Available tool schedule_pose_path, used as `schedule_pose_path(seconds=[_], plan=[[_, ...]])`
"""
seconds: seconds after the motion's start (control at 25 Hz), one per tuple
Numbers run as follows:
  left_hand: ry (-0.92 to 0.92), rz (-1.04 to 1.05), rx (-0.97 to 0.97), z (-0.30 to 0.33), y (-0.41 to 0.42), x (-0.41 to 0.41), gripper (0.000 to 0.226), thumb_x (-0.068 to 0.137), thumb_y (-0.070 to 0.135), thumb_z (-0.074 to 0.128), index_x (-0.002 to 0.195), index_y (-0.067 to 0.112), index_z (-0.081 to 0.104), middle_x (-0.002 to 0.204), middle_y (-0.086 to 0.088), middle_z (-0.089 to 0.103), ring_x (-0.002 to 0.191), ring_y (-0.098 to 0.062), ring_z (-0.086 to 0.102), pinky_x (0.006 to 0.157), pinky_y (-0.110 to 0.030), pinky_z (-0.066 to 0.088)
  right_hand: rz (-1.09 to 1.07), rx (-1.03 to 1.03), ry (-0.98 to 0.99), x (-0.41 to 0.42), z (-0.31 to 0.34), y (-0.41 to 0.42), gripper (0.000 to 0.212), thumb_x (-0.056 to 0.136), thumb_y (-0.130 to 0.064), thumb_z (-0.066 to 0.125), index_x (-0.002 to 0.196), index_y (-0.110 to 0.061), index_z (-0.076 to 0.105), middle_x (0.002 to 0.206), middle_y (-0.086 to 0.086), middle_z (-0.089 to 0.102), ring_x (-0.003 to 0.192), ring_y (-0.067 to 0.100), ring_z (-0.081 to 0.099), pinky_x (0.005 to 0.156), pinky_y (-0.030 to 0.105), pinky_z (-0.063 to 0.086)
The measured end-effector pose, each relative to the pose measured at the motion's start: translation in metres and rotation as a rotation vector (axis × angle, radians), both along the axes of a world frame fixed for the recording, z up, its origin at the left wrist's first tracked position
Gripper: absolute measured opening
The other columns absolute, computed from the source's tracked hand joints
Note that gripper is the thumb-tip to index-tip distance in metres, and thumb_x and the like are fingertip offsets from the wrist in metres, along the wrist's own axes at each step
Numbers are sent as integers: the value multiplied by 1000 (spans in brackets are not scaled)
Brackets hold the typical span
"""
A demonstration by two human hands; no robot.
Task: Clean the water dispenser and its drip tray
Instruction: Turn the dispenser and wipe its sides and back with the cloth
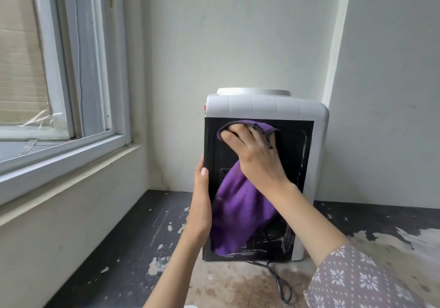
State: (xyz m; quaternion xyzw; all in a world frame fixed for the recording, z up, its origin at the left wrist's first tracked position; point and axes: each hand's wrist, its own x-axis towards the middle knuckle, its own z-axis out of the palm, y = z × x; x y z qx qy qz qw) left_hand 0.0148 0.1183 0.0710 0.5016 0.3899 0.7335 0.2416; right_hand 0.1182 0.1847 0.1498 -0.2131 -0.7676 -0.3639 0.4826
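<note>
Seemingly midway through the cleaning, a person faces the black back panel of a white plastic countertop water dispenser (266, 107), which stands turned away from them in a room corner. Their right hand (252, 150) presses a purple microfibre cloth with a dark stitched edge (240, 207) flat against the upper part of the panel, fingers curled over the cloth's top fold; the rest of the cloth hangs down below that grip. The left hand (201, 198), just left of the wiping grip, holds the panel's left edge, thumb on the black face, other fingers hidden behind the edge.

White smears and scuffs show along the panel's right edge and near its bottom, well below the grip, so the back looks only partly wiped. The taps and drip tray are on the far side, out of sight; judging from this, they are yet to be checked or cleaned.

A black power cable (278, 281) trails from under the dispenser toward the viewer. The dark painted surface (142, 236) beneath is badly worn, paint flaking to show pale patches. Plain off-white walls (238, 33) meet behind the dispenser, and a white-framed window (78, 74) sits far left of both hands.
</note>
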Motion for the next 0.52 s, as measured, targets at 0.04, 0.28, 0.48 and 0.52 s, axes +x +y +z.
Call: schedule_pose_path(seconds=[0.04,0.28,0.48,0.52], plan=[[4,20,-7,0,1,1,54,98,50,26,145,25,34,146,8,41,136,-6,34,117,-39,23,6,54,-41,-1,4,0,38,81,-3,47,111,-24,57,107,-1,60,94,20,51,71,40,44],[-1,7,-5,0,-3,-4,53,98,44,23,142,20,40,141,4,49,132,-9,41,114,-38,29,41,213,-215,16,-30,8,38,82,6,51,109,-21,55,107,-1,51,81,21,58,71,34,30],[31,106,-22,-8,-9,6,51,98,42,33,144,21,33,144,9,42,133,-2,37,115,-37,27,22,89,-158,25,-55,7,48,84,4,47,124,-21,48,124,-2,49,94,24,61,77,40,47],[45,142,-36,-8,-7,9,48,100,34,35,146,21,29,146,8,38,134,-2,34,116,-37,25,0,57,-141,25,-53,4,51,82,2,51,128,-20,46,128,-1,49,94,25,61,77,40,46]])
